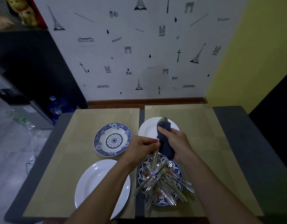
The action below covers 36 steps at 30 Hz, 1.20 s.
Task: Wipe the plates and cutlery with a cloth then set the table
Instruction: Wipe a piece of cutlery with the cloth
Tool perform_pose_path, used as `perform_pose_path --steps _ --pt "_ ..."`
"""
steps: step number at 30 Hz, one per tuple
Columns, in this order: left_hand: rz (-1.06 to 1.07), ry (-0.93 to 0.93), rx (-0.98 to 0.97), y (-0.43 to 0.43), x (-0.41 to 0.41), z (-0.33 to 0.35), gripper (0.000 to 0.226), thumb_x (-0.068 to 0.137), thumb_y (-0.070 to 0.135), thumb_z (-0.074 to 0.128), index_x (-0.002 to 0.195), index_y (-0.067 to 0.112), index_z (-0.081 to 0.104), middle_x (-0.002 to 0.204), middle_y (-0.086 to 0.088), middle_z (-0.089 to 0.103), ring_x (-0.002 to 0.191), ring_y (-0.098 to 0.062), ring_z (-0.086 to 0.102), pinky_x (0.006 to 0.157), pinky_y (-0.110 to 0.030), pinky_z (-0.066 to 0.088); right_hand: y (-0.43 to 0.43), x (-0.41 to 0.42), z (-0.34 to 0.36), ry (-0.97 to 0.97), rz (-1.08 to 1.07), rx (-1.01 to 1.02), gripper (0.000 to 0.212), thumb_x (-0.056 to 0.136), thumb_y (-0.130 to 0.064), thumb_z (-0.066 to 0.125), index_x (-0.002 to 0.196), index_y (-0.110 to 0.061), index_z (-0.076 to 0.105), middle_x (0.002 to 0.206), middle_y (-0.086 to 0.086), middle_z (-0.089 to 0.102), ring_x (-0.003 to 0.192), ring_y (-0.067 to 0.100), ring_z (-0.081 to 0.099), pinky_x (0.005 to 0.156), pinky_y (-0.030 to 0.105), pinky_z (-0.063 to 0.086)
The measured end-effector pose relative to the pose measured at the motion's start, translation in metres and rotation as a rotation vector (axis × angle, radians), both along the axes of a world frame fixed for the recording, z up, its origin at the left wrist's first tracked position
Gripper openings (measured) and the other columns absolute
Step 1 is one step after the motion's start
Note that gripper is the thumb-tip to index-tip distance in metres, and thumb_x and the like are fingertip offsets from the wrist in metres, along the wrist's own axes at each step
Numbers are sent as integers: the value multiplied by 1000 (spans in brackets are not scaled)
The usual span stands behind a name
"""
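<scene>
My left hand (143, 147) pinches the handle of a spoon (162, 120) whose bowl points up and away over the far white plate (147, 128). My right hand (176, 143) grips a dark blue cloth (165, 143) wrapped round the spoon's stem. Below the hands, a dark blue patterned plate (142, 177) holds a pile of several forks and spoons (165, 180). A blue-and-white floral plate (112, 139) sits at the centre left. A second white plate (97, 183) lies near the front left.
Two beige placemats (62, 175) cover the dark table (246, 143), which stands against a wall with Paris-themed wallpaper. Left of the table stand a water dispenser (18, 101) and blue water bottles (58, 107) on the floor.
</scene>
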<state>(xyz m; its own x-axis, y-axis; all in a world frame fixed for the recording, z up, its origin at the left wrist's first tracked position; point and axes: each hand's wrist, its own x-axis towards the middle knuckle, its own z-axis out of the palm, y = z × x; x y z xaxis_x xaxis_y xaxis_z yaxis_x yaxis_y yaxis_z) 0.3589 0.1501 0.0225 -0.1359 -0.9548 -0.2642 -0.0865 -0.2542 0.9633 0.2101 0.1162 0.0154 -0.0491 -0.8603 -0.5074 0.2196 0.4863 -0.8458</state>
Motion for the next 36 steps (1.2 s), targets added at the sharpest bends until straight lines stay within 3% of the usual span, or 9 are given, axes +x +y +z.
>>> perform_pose_path --steps 3,8,14,18,20,22,25,30,36 --pt "24 6 1 1 2 -2 18 91 3 68 107 1 76 90 -11 78 80 -19 74 73 -25 58 4 -1 -4 -27 104 75 31 82 -28 85 104 -8 75 92 17 78 84 35 74 80 50 63" --pt "-21 -18 17 1 2 2 17 92 6 68 107 5 76 90 -10 78 80 -20 74 74 -26 59 6 4 -9 51 -69 -8 27 89 -36 77 99 -10 74 94 16 76 89 33 73 83 50 61" --pt "40 -96 -86 0 3 6 17 92 4 67 98 16 78 83 -4 78 76 -20 75 74 -32 62 9 3 -2 -46 124 6 24 87 -26 81 102 -8 77 96 18 78 95 38 74 89 53 61" --pt "176 -97 -5 -11 7 9 14 92 20 69 90 9 77 82 -8 74 74 -24 71 81 -44 61 13 2 2 57 169 -30 24 90 -35 77 95 -12 78 86 10 78 80 28 73 77 41 59" --pt "200 -70 -5 -18 9 15 21 93 28 68 96 10 77 86 -11 74 72 -19 66 75 -36 59 16 2 7 86 232 -59 23 91 -35 76 96 -12 77 84 9 78 74 23 71 69 33 56" --pt "181 -96 -49 -23 10 18 19 94 24 67 100 9 78 88 -12 76 73 -17 66 72 -29 58 19 4 11 105 289 -86 21 91 -33 76 98 -13 79 86 9 78 73 19 71 68 31 55" --pt "247 -126 -92 -30 13 21 12 92 14 70 93 6 79 81 -17 74 69 -17 64 73 -33 57 24 4 13 133 362 -117 18 88 -30 79 96 -14 79 82 4 77 72 17 70 69 29 54" --pt "406 -194 -142 -40 16 23 12 91 18 72 89 8 78 64 -5 71 56 -9 64 69 -32 59 44 3 8 116 555 -49 17 88 -24 80 93 -8 77 81 8 76 69 18 69 64 29 56" --pt "240 -178 -51 -25 7 10 20 92 23 69 89 5 75 76 -10 75 69 -19 73 72 -36 63 27 9 8 74 167 -76 24 88 -37 79 96 -14 79 83 9 78 75 25 73 75 41 61"
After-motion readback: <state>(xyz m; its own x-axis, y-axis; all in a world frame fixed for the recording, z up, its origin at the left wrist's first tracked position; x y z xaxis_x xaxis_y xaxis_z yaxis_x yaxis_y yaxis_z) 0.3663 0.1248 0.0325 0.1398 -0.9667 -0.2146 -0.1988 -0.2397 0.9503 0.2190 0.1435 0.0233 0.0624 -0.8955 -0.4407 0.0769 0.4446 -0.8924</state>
